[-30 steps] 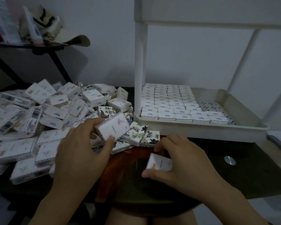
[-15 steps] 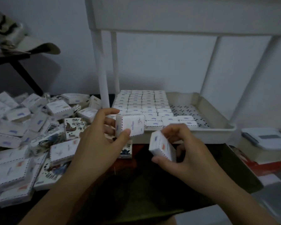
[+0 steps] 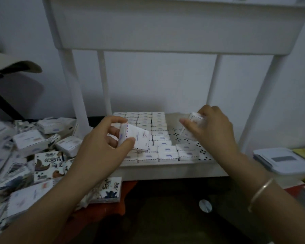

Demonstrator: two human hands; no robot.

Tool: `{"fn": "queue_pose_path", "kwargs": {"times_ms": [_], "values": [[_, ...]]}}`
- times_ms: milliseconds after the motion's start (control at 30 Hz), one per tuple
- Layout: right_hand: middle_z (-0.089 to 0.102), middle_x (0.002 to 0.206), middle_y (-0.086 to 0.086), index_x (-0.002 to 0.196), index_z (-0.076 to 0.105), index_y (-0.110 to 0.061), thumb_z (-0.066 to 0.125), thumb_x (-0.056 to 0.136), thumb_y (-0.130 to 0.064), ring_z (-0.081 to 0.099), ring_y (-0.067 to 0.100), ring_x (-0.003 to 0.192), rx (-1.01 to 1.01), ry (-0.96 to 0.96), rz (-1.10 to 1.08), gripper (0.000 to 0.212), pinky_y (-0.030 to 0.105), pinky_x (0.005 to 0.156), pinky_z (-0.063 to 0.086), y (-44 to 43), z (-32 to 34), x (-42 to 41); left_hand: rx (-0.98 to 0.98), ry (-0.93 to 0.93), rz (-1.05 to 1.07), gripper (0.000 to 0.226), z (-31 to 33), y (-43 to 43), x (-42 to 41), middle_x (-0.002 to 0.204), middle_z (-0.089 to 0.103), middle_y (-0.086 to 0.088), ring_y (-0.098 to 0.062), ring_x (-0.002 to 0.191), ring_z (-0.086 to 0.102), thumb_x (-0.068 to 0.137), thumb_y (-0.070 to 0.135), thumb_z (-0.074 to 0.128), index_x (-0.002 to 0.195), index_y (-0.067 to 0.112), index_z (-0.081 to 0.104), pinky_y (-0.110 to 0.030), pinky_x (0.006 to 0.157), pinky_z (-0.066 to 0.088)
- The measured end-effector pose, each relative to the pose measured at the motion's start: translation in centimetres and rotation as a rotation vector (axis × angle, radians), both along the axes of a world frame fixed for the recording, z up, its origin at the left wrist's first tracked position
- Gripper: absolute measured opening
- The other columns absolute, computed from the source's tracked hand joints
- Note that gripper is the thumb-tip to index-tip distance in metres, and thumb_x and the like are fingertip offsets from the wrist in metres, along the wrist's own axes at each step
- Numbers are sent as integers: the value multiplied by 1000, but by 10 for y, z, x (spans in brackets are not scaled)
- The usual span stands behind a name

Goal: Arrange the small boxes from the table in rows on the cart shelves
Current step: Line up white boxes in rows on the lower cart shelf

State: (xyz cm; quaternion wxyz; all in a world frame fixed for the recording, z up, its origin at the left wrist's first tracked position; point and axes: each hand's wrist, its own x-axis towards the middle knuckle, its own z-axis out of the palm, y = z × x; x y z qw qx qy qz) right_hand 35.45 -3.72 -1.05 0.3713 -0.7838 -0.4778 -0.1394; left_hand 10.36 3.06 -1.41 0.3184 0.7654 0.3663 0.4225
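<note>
White card boxes with dashed red-and-blue edges stand in tight rows [image 3: 153, 127] across the left part of the cart's lower shelf [image 3: 165, 170], while the right part shows its bare, hole-dotted floor. The left hand [image 3: 102, 148] hovers over the shelf's front left corner and pinches a flat box [image 3: 139, 138] between thumb and fingers. That box is tilted above the front rows, its broad face turned up toward the camera. The right hand [image 3: 213, 127] is farther right and deeper in, over the bare floor, with its fingers curled round a second box [image 3: 194, 120]. This one is blurred, and whether it touches the shelf cannot be told. The two hands are well apart, each clamped on its own box. A thin metal bangle [image 3: 261, 194] circles the right wrist. Left of the cart, a loose pile [image 3: 33, 143] of the same boxes, some with dark painted patterns, covers the dark table [image 3: 165, 217]. A small round metal disc [image 3: 205, 206] lies on the table in front of the shelf. A lidded plastic container [image 3: 285, 161] sits to the cart's right. The upper shelf [image 3: 165, 29] spans the top of the view on white posts.
</note>
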Motion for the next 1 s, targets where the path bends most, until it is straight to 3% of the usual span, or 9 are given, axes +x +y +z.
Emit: {"fn": "queue_pose_path", "kwargs": {"times_ms": [67, 167, 233, 333, 433, 533, 667, 833, 1000], "values": [[60, 100, 2, 103, 59, -15, 64, 77, -63, 59, 24, 91, -116, -120, 13, 55, 29, 69, 33, 12, -5, 0, 13, 5, 7, 35, 5, 2, 6, 75, 63, 7, -14, 57, 63, 80, 35, 62, 112, 46, 53, -41, 60, 54], [64, 99, -1, 104, 60, -20, 62, 75, -68, 60, 21, 91, -241, -119, 97, 56, 30, 72, 42, 18, -10, 1, 42, 39, 22, 25, 12, 8, 15, 73, 69, 7, -4, 47, 55, 82, 38, 58, 106, 42, 59, -26, 51, 45], [66, 92, -4, 102, 61, -26, 59, 74, -72, 59, 18, 84, -331, -66, 173, 54, 30, 71, 46, 20, -13, 1, 46, 53, 18, 16, 16, 14, 23, 60, 65, 8, -4, 41, 48, 83, 44, 62, 97, 37, 64, -31, 51, 48], [59, 67, -10, 76, 59, -35, 43, 72, -82, 56, 10, 68, -352, 8, 259, 49, 29, 62, 41, 24, -20, 5, -83, -6, -27, 28, 23, 21, 40, 51, 61, 7, -6, 42, 53, 76, 50, 71, 94, 29, 63, -24, 48, 49], [52, 56, -8, 59, 53, -21, 30, 86, -72, 49, 7, 58, -353, 198, 308, 62, 29, 59, 36, 19, -24, 8, -287, -81, -99, 41, 30, 29, 57, 65, 66, -1, -7, 50, 60, 72, 45, 76, 102, 21, 60, -23, 54, 56], [71, 93, -2, 90, 75, -15, 27, 101, -50, 63, 15, 91, -348, 295, 329, 60, 32, 85, 46, 14, -23, 14, -413, -96, -179, 46, 33, 35, 76, 71, 67, -6, -8, 54, 62, 73, 38, 79, 107, 16, 60, -26, 59, 59], [65, 114, -3, 117, 67, -24, 32, 103, -33, 56, 14, 105, -267, 322, 293, 39, 29, 88, 41, 14, -22, 14, -405, -72, -214, 51, 31, 37, 107, 65, 65, -5, -7, 50, 62, 72, 37, 81, 106, 5, 60, -24, 52, 56], [63, 112, 6, 130, 48, -21, 35, 96, -16, 57, 21, 95, -247, 352, 219, 36, 30, 77, 41, 16, -27, 17, 17, 325, -96, 60, 26, 37, 144, 63, 69, 1, -16, 63, 69, 65, 72, 70, 84, 17, 54, -36, 64, 58], [60, 103, 7, 114, 51, -15, 32, 98, -19, 54, 26, 97, -260, 296, 226, 25, 34, 79, 40, 15, -25, 16, 266, 781, 32, 73, 23, 43, 162, 63, 52, 2, -18, 65, 53, 65, 90, 46, 62, 17, 47, -27, 55, 36]]}}
